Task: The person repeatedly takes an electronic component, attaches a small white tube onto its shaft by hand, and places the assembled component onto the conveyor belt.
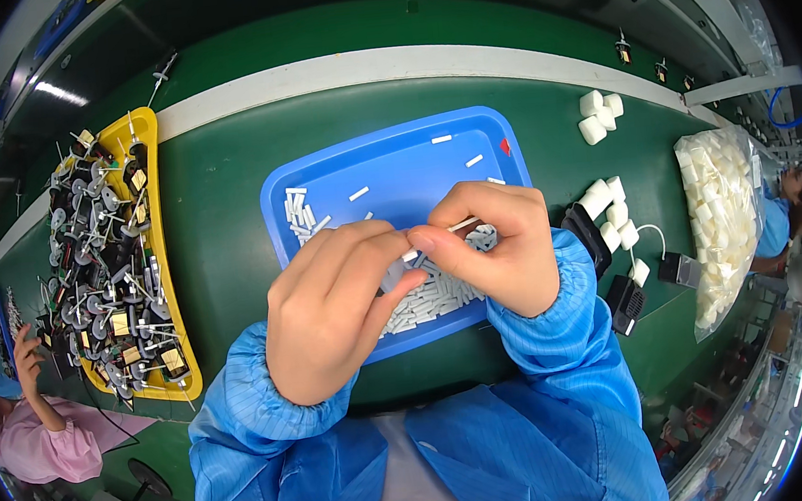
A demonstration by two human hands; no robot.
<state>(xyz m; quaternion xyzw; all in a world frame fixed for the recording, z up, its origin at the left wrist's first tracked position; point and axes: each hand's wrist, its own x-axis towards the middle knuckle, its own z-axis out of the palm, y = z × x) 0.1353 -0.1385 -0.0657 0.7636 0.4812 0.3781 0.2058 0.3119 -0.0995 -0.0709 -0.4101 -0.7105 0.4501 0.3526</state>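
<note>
The step in hand appears to be close fingertip work on a small part over the blue tray (394,170), perhaps the matching of a short white piece (409,255) with a thin pale rod (464,224); whether the two are joined cannot be told, as the space between them is covered by the right thumb. By judgement, a steady hold on one side and a small, straight push or turn on the other are called for next. The short white piece is gripped at the fingertips of the left hand (329,300) — its back turned up, the fingers bent inward, the thumb drawn in from the near side. The rod is pinched by the right hand (506,251) between thumb and curled forefinger, with the thumb pointed left toward the other hand. Both forearms are brought in from the near edge in blue sleeves (566,279), angled so that the fingertips meet above the tray's middle. Beneath them, a heap of white sleeve pieces (429,300) is spread in the near part of the tray, with a smaller cluster at its left side. To the left — well apart from the hands — a yellow bin (165,271) is filled with shafted parts (103,277).
</note>
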